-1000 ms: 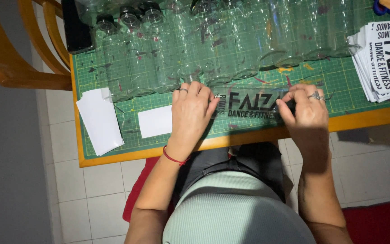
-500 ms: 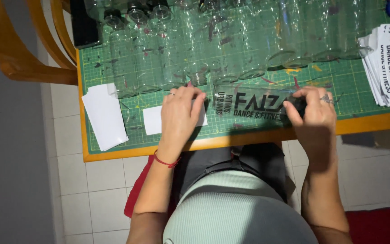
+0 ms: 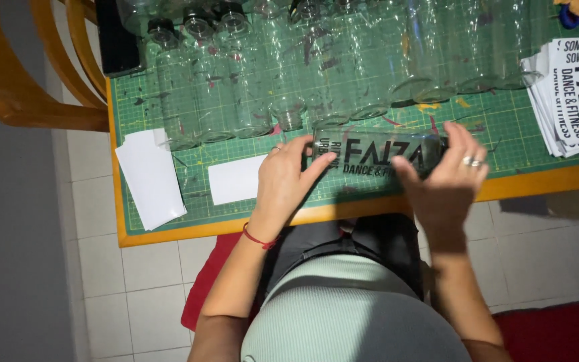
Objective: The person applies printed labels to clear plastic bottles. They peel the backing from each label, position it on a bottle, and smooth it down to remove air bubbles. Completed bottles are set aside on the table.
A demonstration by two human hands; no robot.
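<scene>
Bottle (image 3: 376, 153), clear plastic with a black printed label, lying on its side near the front edge of the desk (image 3: 370, 208), on the green cutting mat (image 3: 490, 127). Long axis running left to right, parallel to that front edge, label turned upward.

Left hand (image 3: 288, 177) at the bottle's left end, fingers curled over it and thumb reaching onto the label, pressing rather than lifting. Right hand (image 3: 447, 175) over the right end, fingers spread and wrapped across the top, a ring on one finger; that end of the bottle hidden beneath it. Both hands closed on the bottle, one at each end, neither nearer than the other, the printed middle left bare between them. Whether cap or base lies under the right hand: cannot tell.

Just left of the left hand, flat on the mat, a small white backing sheet (image 3: 236, 179); farther left, toward the front left corner, a longer white strip (image 3: 150, 175) reaching past the mat's edge. Behind the bottle, toward the back edge, a row of clear bottles (image 3: 249, 87) lying side by side, long axes front to back, crosswise to the held one. At the right edge, well apart from the right hand, a stack of printed labels (image 3: 574, 94). Wooden chair (image 3: 35, 87) off the left edge.
</scene>
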